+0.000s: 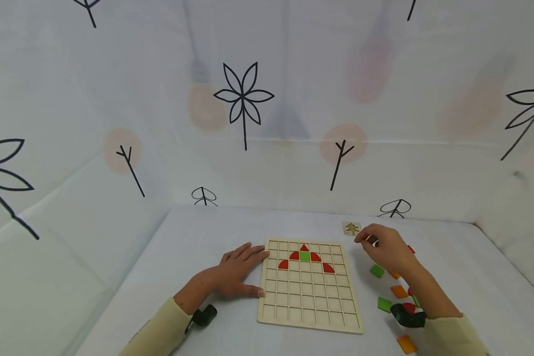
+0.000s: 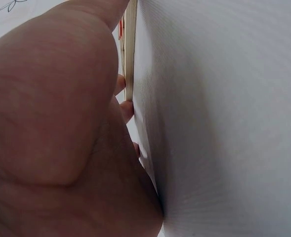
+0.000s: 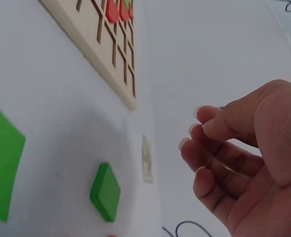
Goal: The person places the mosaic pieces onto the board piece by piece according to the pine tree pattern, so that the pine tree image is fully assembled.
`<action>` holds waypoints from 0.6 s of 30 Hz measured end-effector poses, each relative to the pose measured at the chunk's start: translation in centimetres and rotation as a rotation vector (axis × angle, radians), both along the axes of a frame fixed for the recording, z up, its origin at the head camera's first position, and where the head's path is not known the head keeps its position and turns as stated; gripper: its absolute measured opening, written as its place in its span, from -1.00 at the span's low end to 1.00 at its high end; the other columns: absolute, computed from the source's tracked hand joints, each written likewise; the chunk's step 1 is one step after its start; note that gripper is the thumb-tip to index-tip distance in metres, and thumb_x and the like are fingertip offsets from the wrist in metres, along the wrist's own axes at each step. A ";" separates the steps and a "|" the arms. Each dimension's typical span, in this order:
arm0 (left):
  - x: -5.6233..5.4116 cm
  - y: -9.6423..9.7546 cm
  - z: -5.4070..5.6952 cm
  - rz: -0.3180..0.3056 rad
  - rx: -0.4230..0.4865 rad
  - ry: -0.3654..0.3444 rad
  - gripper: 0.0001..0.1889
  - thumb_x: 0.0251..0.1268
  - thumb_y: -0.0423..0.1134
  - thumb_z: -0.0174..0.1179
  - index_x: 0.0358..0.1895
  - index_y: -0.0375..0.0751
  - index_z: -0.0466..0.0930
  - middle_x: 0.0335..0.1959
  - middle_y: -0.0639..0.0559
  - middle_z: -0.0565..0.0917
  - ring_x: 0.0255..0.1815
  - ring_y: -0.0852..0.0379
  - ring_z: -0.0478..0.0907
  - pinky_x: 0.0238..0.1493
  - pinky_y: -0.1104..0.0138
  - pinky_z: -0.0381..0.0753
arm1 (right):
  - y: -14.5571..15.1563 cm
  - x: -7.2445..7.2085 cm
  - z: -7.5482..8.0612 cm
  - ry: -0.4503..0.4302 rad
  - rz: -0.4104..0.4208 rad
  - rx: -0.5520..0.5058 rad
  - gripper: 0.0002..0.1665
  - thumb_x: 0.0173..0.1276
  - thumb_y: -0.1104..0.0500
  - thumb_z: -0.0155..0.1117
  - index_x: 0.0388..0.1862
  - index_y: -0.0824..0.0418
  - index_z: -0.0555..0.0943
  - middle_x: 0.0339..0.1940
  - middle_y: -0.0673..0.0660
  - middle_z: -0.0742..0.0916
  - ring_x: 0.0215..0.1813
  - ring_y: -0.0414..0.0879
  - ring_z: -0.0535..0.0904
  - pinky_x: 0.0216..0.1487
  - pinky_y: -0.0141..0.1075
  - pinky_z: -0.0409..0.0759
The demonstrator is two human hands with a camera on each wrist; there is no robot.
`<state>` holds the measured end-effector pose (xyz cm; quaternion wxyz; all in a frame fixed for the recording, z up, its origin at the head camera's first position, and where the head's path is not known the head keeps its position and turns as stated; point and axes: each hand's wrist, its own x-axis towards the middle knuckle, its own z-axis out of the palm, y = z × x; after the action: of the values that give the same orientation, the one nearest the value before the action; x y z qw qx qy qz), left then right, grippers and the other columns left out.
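The flat wooden board (image 1: pixel 308 300) lies near the middle of the white table (image 1: pixel 218 227). The left hand (image 1: pixel 233 273) is spread out, with fingertips and thumb touching the board's left side. The right hand (image 1: pixel 386 246) hangs near the small picture card (image 1: pixel 351 228), fingers softly bent. I see nothing in its grip, though something tiny could be hidden. The green piece (image 1: pixel 377 271) looks light, hard and a bit slippery; pinch it by two edges. The board looks stiff, so hold its rim. Red and green shapes (image 1: pixel 304 256) sit in its squares. More loose pieces (image 1: pixel 399 291) lie on the right; the right arm (image 1: pixel 429 291) and black strap (image 1: pixel 407 316) hide some.
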<state>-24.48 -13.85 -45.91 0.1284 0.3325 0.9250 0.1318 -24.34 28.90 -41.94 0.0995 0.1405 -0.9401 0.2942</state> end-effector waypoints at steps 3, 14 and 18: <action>0.0 0.0 0.0 0.003 -0.003 0.000 0.05 0.33 0.52 0.18 0.76 0.24 -0.05 0.77 0.16 -0.04 0.78 -0.15 -0.22 0.56 -0.23 0.08 | 0.8 -0.1 -0.2 -0.010 -0.031 0.012 -0.84 0.46 0.39 0.28 -0.15 0.23 0.77 -0.11 0.13 0.76 -0.15 0.00 0.66 -0.29 -0.29 0.60; 0.1 0.0 0.1 0.002 -0.001 0.002 0.05 0.33 0.52 0.19 0.76 0.25 -0.06 0.77 0.17 -0.05 0.78 -0.15 -0.24 0.57 -0.22 0.08 | 3.3 -0.6 -0.6 0.010 -0.105 0.038 -0.86 0.48 0.33 0.29 -0.13 0.27 0.77 -0.02 0.24 0.72 -0.08 0.12 0.63 -0.29 -0.24 0.61; 0.1 0.0 0.1 0.002 0.005 0.004 0.06 0.33 0.52 0.19 0.76 0.24 -0.05 0.77 0.17 -0.04 0.78 -0.15 -0.23 0.56 -0.22 0.08 | 3.9 -0.5 -0.6 0.001 -0.099 0.035 -0.88 0.46 0.32 0.32 -0.13 0.30 0.77 -0.07 0.23 0.72 -0.11 0.11 0.65 -0.33 -0.26 0.61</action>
<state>-24.35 -13.87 -45.85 0.1257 0.3321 0.9253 0.1334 -24.86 32.83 -42.50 0.1120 0.0956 -0.9508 0.2724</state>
